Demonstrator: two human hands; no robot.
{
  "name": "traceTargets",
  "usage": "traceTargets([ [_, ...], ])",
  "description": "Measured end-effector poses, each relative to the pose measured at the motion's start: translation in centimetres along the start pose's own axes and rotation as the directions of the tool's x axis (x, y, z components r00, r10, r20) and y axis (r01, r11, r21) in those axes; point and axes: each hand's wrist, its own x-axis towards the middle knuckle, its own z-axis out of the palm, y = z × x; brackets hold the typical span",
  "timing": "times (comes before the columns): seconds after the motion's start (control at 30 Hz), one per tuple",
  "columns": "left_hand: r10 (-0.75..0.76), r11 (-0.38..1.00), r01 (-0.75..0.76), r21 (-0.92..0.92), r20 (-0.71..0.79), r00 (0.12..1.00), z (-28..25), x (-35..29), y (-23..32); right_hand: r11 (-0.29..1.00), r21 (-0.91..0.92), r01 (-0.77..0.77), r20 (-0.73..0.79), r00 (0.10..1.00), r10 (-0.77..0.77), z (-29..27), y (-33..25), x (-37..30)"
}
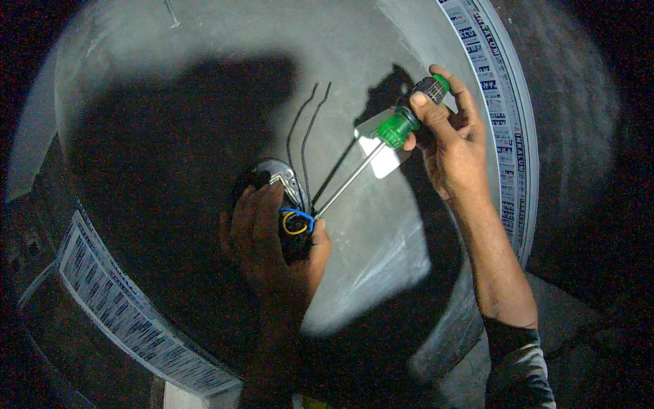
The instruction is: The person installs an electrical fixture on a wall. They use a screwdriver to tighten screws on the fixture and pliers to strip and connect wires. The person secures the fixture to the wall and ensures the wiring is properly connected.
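In my right hand [456,143] is a green and black screwdriver [398,126], gripped by its handle between thumb and fingers. Its long shaft slants down to the left, and the tip meets a small black electrical fitting [294,245] with a blue wire [300,211] and a yellow wire [289,223]. Wrapped round this fitting is my left hand [266,235], partly in shadow. Just above its fingers shows a round metal mounting plate [276,172] against the grey surface. Two thin dark wires [294,126] run up past the plate; where they end at the fitting is hard to see.
Behind the hands spreads a smooth grey plastered surface [354,61] with deep shadows. Printed protective film covers a curved frame [501,116] on the right and another strip [129,300] at lower left. A small fixture [172,17] sticks out at the top.
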Motion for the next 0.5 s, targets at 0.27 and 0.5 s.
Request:
traceTargets([
  [0.27,-0.057,0.998,0.055,0.04,0.054,0.997,-0.1,-0.5,0.0,0.993,-0.108,0.037,-0.032,0.999,-0.04,0.7,-0.9,-0.5],
  [0.5,-0.133,0.991,0.127,0.051,0.129,0.983,0.2,-1.4,0.0,0.996,-0.085,0.006,-0.039,0.999,-0.009,1.0,-1.0,-0.2],
])
